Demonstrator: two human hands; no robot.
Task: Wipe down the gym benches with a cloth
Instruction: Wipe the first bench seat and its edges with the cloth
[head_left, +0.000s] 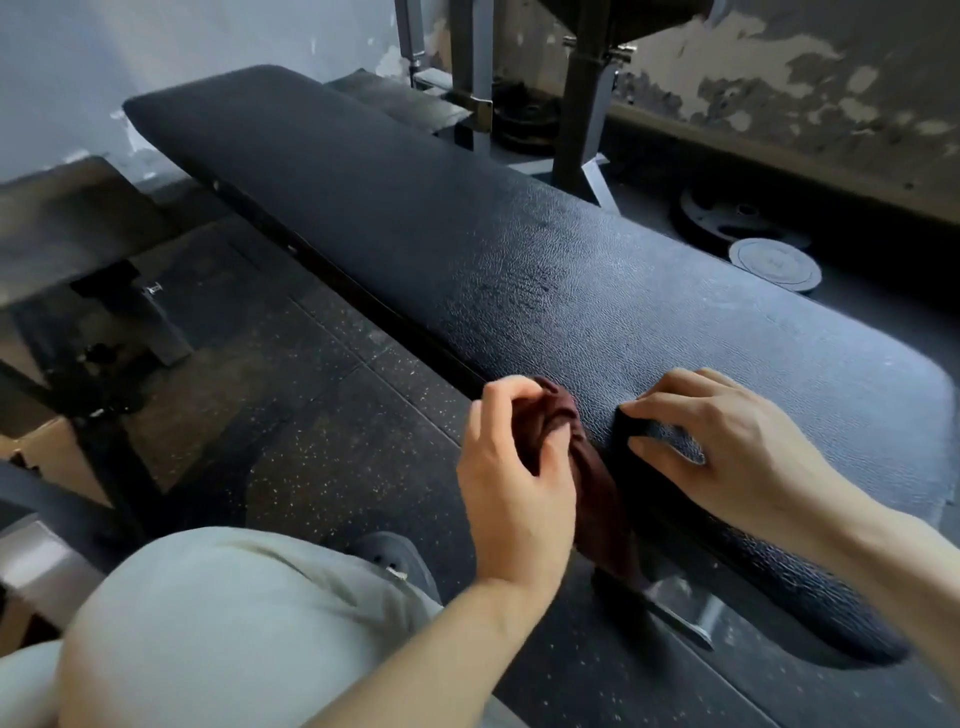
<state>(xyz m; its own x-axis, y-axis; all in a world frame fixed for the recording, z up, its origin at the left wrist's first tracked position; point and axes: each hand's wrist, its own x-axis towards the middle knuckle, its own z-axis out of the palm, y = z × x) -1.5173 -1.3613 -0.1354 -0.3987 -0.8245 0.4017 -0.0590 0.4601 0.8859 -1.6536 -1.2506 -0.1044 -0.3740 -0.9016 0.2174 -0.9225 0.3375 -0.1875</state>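
Bench pad (467, 249): damp patch midway; most seemingly unwiped.
Left hand (511, 467): clutching maroon cloth (597, 488).
Right hand (727, 447): curled over pad's edge.

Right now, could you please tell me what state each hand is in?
Left hand: closed, gripping the dark red cloth at the bench pad edge.
Right hand: fingers curled over the pad's edge, gripping it.
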